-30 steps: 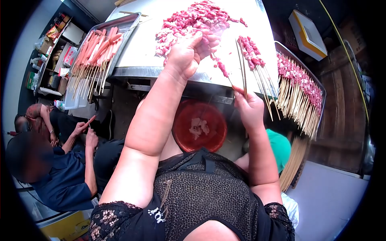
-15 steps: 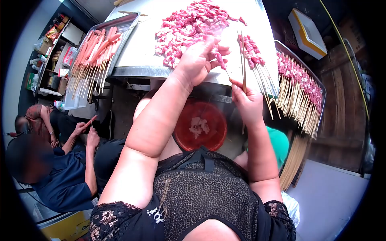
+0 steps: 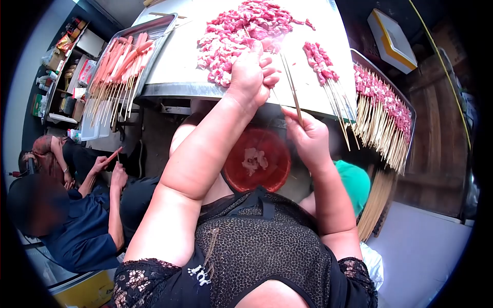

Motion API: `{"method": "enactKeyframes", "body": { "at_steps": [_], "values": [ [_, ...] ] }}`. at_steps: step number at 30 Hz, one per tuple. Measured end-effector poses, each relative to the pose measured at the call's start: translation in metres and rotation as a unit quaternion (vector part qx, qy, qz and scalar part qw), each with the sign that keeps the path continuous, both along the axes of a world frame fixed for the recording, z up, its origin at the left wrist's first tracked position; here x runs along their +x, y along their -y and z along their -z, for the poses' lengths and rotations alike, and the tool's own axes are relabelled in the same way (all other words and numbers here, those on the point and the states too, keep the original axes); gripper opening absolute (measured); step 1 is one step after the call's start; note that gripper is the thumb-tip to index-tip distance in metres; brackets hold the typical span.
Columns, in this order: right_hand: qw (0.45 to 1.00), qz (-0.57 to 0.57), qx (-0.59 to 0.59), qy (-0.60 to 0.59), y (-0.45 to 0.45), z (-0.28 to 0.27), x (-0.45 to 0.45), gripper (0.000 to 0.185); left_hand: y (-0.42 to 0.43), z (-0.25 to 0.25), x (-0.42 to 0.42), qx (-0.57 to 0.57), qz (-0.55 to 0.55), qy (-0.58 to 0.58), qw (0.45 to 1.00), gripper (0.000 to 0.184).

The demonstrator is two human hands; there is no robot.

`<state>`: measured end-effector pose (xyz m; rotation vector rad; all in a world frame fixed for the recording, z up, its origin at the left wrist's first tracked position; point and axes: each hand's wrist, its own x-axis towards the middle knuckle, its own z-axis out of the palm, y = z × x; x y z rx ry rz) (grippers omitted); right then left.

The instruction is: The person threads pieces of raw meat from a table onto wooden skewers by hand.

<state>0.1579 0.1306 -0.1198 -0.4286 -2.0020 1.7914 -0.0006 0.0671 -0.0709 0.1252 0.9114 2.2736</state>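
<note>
Where table [image 3: 177, 90] ends, hand [image 3: 309, 137] apparently gripping skewers [image 3: 294, 95]

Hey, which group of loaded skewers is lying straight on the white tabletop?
The small group of pink raw-meat skewers, right of the heaped pink meat. The pink sausage skewers and larger raw-meat group lie in silver trays.

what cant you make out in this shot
All in the head view:
Whether the left hand pinches anything: its own fingers cover the spot.
Exact number of skewers in the right hand: its grip hides part of them.
Table's far end: cut off by the top edge.
Lettering on shelf packages: too small.
</note>
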Motion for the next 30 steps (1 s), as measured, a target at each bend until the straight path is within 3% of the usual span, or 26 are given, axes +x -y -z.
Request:
{"method": "enactKeyframes", "body": {
  "at_steps": [4, 7, 8, 9, 10, 11, 12, 14, 15, 17, 20, 21, 22, 23, 24, 25, 26, 28, 30],
  "values": [
    [1.000, 0.005, -0.004, 0.001, 0.003, -0.007, 0.006, 0.021, 0.001, -0.007, 0.006, -0.065, -0.001, -0.014, 0.998, 0.031],
    [0.996, 0.055, 0.075, 0.003, -0.004, -0.025, 0.013, 0.021, 0.001, -0.008, -0.005, 0.132, 0.144, -0.078, 0.978, 0.056],
    [0.988, 0.081, 0.132, 0.009, -0.015, -0.031, 0.019, 0.020, 0.005, -0.018, 0.000, 0.041, 0.100, -0.135, 0.985, 0.064],
    [0.974, 0.123, 0.177, -0.074, -0.030, -0.025, 0.021, 0.021, 0.009, -0.020, -0.008, 0.014, 0.059, -0.181, 0.982, 0.068],
    [0.962, 0.180, 0.191, -0.077, -0.038, -0.039, 0.028, 0.020, 0.017, -0.022, -0.023, -0.015, 0.017, -0.225, 0.974, 0.071],
    [0.925, 0.236, 0.255, -0.153, -0.054, -0.044, 0.027, 0.020, 0.026, -0.019, -0.042, -0.044, 0.014, -0.235, 0.971, 0.068],
    [0.898, 0.295, 0.312, -0.095, -0.061, -0.062, 0.030, 0.018, 0.028, -0.022, -0.046, -0.057, -0.074, -0.247, 0.965, 0.057],
    [0.846, 0.312, 0.422, -0.093, -0.090, -0.059, 0.024, 0.019, 0.034, -0.021, -0.061, -0.148, -0.153, -0.290, 0.933, 0.038],
    [0.845, 0.281, 0.456, 0.014, -0.098, -0.053, 0.025, 0.019, 0.034, -0.017, -0.066, -0.147, -0.152, -0.291, 0.933, 0.038],
    [0.804, 0.215, 0.508, 0.222, -0.102, -0.040, 0.026, 0.021, 0.034, -0.004, -0.075, -0.277, -0.159, -0.394, 0.862, 0.026],
    [0.751, 0.218, 0.600, 0.168, -0.093, -0.039, 0.027, 0.019, 0.036, -0.003, -0.072, -0.447, -0.134, -0.552, 0.691, 0.020],
    [0.758, 0.241, 0.589, 0.142, -0.090, -0.043, 0.028, 0.020, 0.037, -0.017, -0.060, -0.524, -0.060, -0.539, 0.656, 0.020],
    [0.764, 0.263, 0.578, 0.115, -0.087, -0.048, 0.030, 0.021, 0.036, -0.011, -0.061, -0.586, -0.048, -0.597, 0.546, 0.019],
    [0.761, 0.286, 0.582, 0.032, -0.085, -0.051, 0.032, 0.022, 0.034, -0.010, -0.060, -0.610, -0.050, -0.608, 0.506, 0.019],
    [0.761, 0.285, 0.582, 0.032, -0.078, -0.057, 0.035, 0.022, 0.034, -0.009, -0.058, -0.632, -0.052, -0.617, 0.466, 0.019],
    [0.917, 0.199, 0.345, -0.024, -0.066, -0.066, 0.039, 0.024, 0.034, -0.010, -0.056, -0.632, -0.052, -0.617, 0.466, 0.019],
    [0.989, 0.095, 0.076, -0.079, -0.056, -0.073, 0.041, 0.026, 0.034, -0.012, -0.056, -0.623, -0.049, -0.609, 0.489, 0.019],
    [0.994, 0.017, -0.080, -0.075, -0.042, -0.073, 0.035, 0.032, 0.034, -0.012, -0.056, -0.612, -0.044, -0.602, 0.511, 0.019],
    [0.985, -0.017, -0.165, -0.050, -0.037, -0.056, 0.026, 0.037, 0.037, -0.009, -0.060, -0.503, -0.114, -0.570, 0.639, 0.020]
  ]
}}
